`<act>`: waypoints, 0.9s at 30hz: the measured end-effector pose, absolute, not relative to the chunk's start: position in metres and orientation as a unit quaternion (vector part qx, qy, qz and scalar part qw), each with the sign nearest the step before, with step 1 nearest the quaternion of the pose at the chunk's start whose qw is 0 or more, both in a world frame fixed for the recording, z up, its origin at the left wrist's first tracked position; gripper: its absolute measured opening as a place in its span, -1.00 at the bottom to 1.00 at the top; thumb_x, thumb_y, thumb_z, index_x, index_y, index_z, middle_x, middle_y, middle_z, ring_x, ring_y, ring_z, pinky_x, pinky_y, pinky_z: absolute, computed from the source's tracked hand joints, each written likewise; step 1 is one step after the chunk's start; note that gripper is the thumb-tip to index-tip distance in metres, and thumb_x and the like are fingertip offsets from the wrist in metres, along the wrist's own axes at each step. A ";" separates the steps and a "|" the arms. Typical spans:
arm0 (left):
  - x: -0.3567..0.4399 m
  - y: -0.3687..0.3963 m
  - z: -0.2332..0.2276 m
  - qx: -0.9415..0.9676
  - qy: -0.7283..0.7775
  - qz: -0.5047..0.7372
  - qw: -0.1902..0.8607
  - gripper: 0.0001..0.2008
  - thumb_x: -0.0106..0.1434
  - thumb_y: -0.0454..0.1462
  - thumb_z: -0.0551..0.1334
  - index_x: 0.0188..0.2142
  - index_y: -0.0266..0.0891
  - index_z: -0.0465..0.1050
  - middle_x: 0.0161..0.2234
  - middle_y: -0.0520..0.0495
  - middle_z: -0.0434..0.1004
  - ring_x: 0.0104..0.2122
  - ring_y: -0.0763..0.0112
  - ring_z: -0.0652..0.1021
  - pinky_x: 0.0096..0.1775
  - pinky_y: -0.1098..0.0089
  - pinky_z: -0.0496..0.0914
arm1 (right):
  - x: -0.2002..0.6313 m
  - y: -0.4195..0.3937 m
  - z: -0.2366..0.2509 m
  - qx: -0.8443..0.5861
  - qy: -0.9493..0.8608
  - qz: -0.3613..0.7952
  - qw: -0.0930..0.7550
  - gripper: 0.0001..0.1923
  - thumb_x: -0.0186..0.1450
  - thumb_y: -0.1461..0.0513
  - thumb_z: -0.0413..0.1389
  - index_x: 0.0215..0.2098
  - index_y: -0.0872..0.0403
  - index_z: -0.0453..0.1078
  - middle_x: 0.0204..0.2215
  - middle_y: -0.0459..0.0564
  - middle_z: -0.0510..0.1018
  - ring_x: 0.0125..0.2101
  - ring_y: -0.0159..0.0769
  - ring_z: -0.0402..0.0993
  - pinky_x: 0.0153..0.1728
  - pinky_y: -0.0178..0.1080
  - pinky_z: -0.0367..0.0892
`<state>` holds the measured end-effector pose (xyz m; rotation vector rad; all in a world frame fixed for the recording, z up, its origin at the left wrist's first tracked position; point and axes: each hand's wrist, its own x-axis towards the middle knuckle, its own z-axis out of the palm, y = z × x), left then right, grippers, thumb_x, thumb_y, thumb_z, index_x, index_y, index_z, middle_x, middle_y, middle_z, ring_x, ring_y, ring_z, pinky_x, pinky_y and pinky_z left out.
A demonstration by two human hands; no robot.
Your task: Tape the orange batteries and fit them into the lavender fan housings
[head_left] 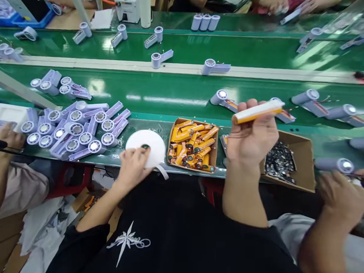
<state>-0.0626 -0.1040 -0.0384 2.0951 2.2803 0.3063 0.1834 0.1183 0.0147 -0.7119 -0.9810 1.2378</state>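
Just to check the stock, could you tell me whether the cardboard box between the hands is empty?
No, the cardboard box is full of orange battery cells, lying between the left hand and right hand.

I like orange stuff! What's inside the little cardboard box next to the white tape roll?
The cardboard box is piled with orange battery cells with wires. The top ones cover whatever lies underneath.
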 end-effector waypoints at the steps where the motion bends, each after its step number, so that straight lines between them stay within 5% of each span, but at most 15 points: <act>1: -0.081 -0.100 -0.038 0.673 0.734 0.077 0.046 -0.35 0.29 0.01 0.54 0.30 -0.13 0.60 0.15 -0.32 0.67 0.11 -0.12 0.52 0.10 -0.02 0.37 | 0.185 0.122 0.017 -0.318 -0.441 0.542 0.641 -0.52 0.30 -0.18 0.46 0.00 -0.08 0.64 -0.02 -0.02 0.79 -0.07 -0.18 0.81 -0.07 -0.13 0.75; 4: -0.139 -0.084 -0.030 0.653 0.754 0.045 0.056 -0.49 0.44 0.05 0.38 0.25 -0.14 0.63 0.17 -0.30 0.67 0.13 -0.11 0.55 0.15 0.00 0.42 | 0.188 0.113 0.017 -0.330 -0.478 0.566 0.586 -0.40 0.26 -0.14 0.52 0.14 -0.09 0.58 -0.05 0.00 0.82 -0.03 -0.08 0.83 0.07 0.01 0.74; 8: -0.181 -0.073 -0.020 0.586 0.808 -0.036 -0.054 -0.69 0.49 -0.11 0.29 -0.01 -0.26 0.72 0.18 -0.50 0.61 0.16 -0.32 0.54 0.11 -0.16 0.43 | 0.210 0.084 0.000 -0.337 -0.497 0.534 0.595 -0.43 0.24 -0.12 0.54 0.08 -0.14 0.52 -0.16 -0.04 0.83 -0.11 -0.03 0.85 0.11 0.15 0.72; 12: -0.187 -0.083 -0.016 0.628 0.775 -0.067 -0.031 -0.74 0.42 -0.39 0.20 -0.14 -0.22 0.70 0.14 -0.47 0.62 0.10 -0.23 0.61 0.05 -0.11 0.51 | 0.261 0.065 -0.020 -0.427 -0.525 0.451 0.582 -0.44 0.21 -0.16 0.53 -0.02 -0.11 0.51 -0.26 -0.01 0.80 -0.20 0.15 0.85 -0.14 0.26 0.77; 16: -0.177 -0.070 -0.008 0.686 0.727 -0.029 -0.011 -0.71 0.47 -0.40 0.13 -0.05 -0.18 0.63 0.24 -0.41 0.60 0.19 -0.15 0.60 0.05 -0.02 0.57 | 0.304 0.056 -0.031 -0.509 -0.491 0.372 0.602 -0.45 0.12 -0.13 0.58 -0.11 -0.07 0.56 -0.43 -0.09 0.69 -0.43 0.18 0.80 -0.46 0.25 0.74; 19: -0.162 -0.001 -0.004 0.728 0.685 -0.011 -0.007 -0.71 0.56 -0.35 0.08 0.03 -0.24 0.59 0.06 -0.36 0.66 0.11 -0.02 0.61 0.06 0.07 0.56 | 0.296 0.075 -0.027 -0.519 -0.481 0.341 0.619 -0.48 0.15 -0.11 0.57 -0.11 -0.05 0.57 -0.39 -0.10 0.68 -0.38 0.11 0.81 -0.43 0.17 0.77; 22: -0.145 0.109 -0.012 0.764 0.645 -0.015 -0.014 -0.66 0.55 -0.38 0.07 0.09 -0.30 0.61 0.08 -0.42 0.66 0.16 -0.04 0.56 0.08 0.06 0.52 | 0.258 0.123 -0.013 -0.488 -0.504 0.319 0.637 -0.52 0.22 -0.08 0.52 -0.05 -0.06 0.53 -0.26 -0.07 0.72 -0.19 0.04 0.85 -0.21 0.12 0.80; 27: -0.142 0.243 -0.032 0.796 0.586 -0.131 0.069 -0.71 0.38 -0.41 0.20 -0.09 -0.30 0.73 0.03 -0.42 0.72 0.17 -0.05 0.54 0.05 0.14 0.44 | 0.179 0.222 -0.005 -0.385 -0.609 0.407 0.562 -0.49 0.25 -0.07 0.48 0.04 -0.07 0.53 -0.16 -0.03 0.77 -0.12 -0.06 0.82 -0.06 0.04 0.74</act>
